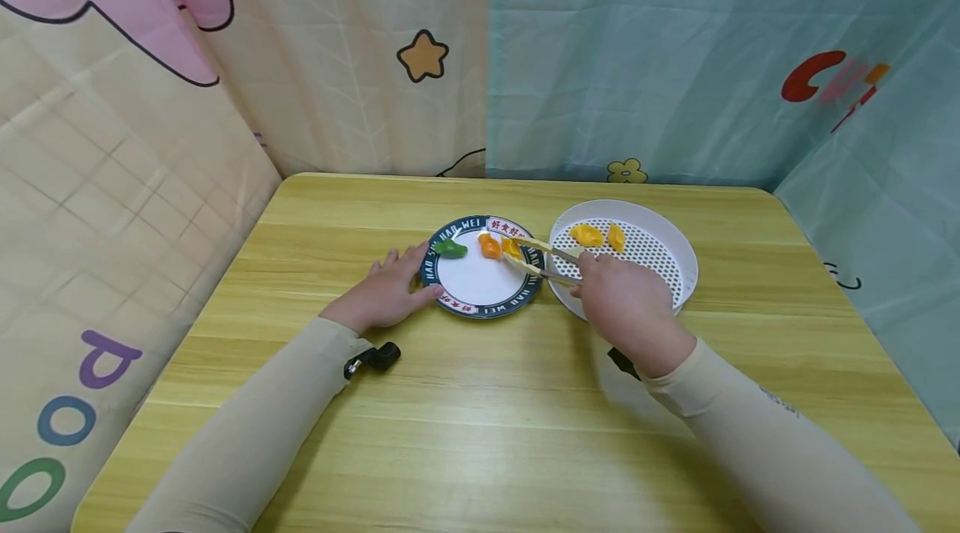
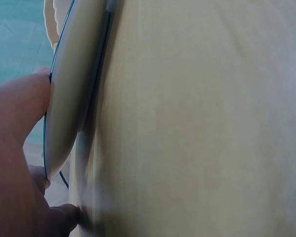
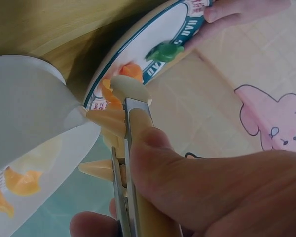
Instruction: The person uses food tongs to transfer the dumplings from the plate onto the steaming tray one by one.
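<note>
My left hand (image 1: 386,291) rests at the left side of a white plate (image 1: 476,283) with a dark lettered rim, thumb and fingers spread and touching its edge. My right hand (image 1: 628,299) grips a pair of tongs (image 1: 557,251) with pale tips and metal arms. Those tips reach over the plate's right rim, on either side of a yellow dumpling-like piece (image 1: 512,248); whether they pinch it I cannot tell. Left of it lie an orange piece (image 1: 490,246) and a green piece (image 1: 452,249). In the right wrist view the tongs (image 3: 130,123) partly cover the yellow piece.
A white round basket (image 1: 687,258) with a perforated bottom stands right of the plate, partly under my right hand. Two yellow pieces (image 1: 587,234) lie in it. Printed curtains (image 1: 420,116) hang behind and beside the wooden table (image 1: 480,433).
</note>
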